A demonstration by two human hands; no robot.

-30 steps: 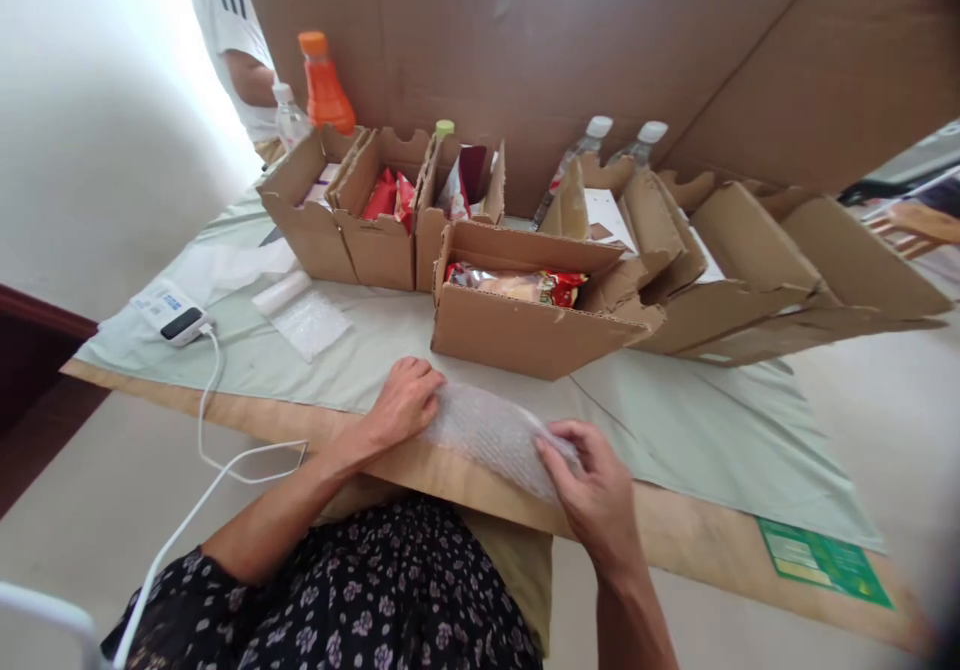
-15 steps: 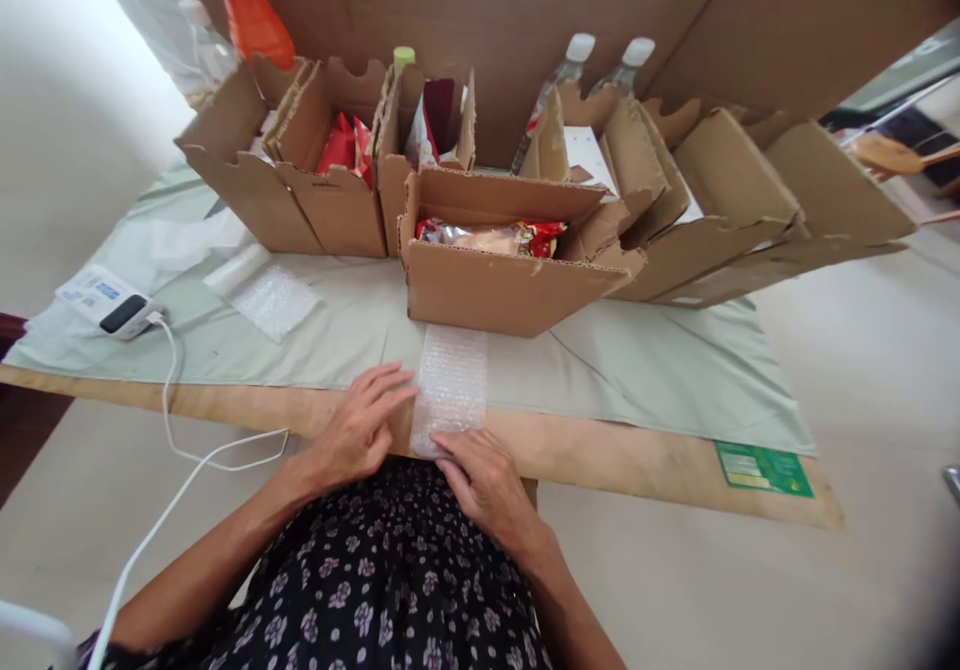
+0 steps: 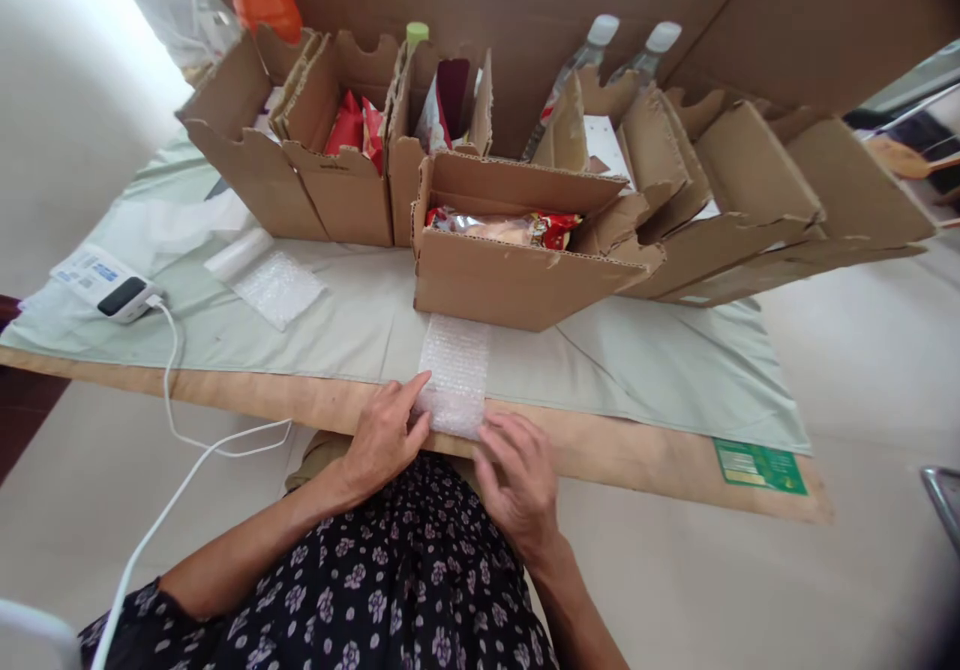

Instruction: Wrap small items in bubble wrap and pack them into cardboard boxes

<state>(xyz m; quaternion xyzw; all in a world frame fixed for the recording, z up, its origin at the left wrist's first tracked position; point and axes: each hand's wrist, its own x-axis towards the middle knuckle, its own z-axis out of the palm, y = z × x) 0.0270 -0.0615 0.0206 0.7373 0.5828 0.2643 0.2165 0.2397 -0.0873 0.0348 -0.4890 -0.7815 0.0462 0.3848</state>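
Wooden table edge (image 3: pixel 630 440) runs along your lap. Your left hand (image 3: pixel 386 435), fingers loosely extended, touches the left side of a bubble-wrap strip (image 3: pixel 454 370); your right hand (image 3: pixel 517 465), half curled, is at its near right corner, whether pinching it cannot tell. Strip lies flat over wood and pale green cloth (image 3: pixel 562 370), reaching the base of an open carton (image 3: pixel 480 280) with a red-ended packet (image 3: pixel 502 228). Beyond: more cardboard boxes (image 3: pixel 349 195), bottles (image 3: pixel 600 35), brown panel (image 3: pixel 480 10).
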